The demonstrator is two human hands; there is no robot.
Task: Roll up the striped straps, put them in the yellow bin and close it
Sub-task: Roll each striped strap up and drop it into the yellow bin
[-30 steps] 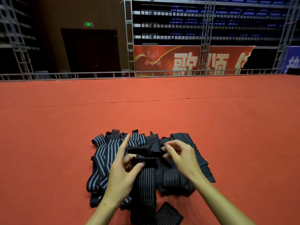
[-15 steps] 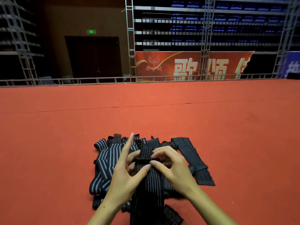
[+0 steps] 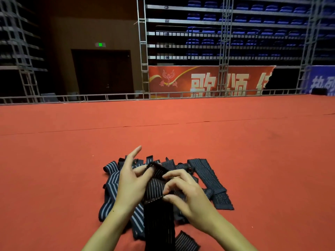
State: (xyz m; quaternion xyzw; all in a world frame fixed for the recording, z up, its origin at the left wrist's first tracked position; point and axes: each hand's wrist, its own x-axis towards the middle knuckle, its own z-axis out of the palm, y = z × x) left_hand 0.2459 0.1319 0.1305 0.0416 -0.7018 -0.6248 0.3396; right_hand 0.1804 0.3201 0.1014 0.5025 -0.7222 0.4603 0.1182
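Low in the middle of the frame, a heap of dark striped straps [image 3: 208, 171] lies on the red carpeted surface [image 3: 253, 160]. Both hands work one black pinstriped strap [image 3: 157, 211] that runs from the bottom edge up over the heap. The left hand [image 3: 129, 185] pinches the strap's folded upper end between thumb and curled fingers, with its index finger pointing straight up. The right hand [image 3: 184, 194] pinches the strap's right edge with curled fingers and thumb. Behind the surface, a red banner [image 3: 204, 80] hangs under blue seats [image 3: 244, 17].
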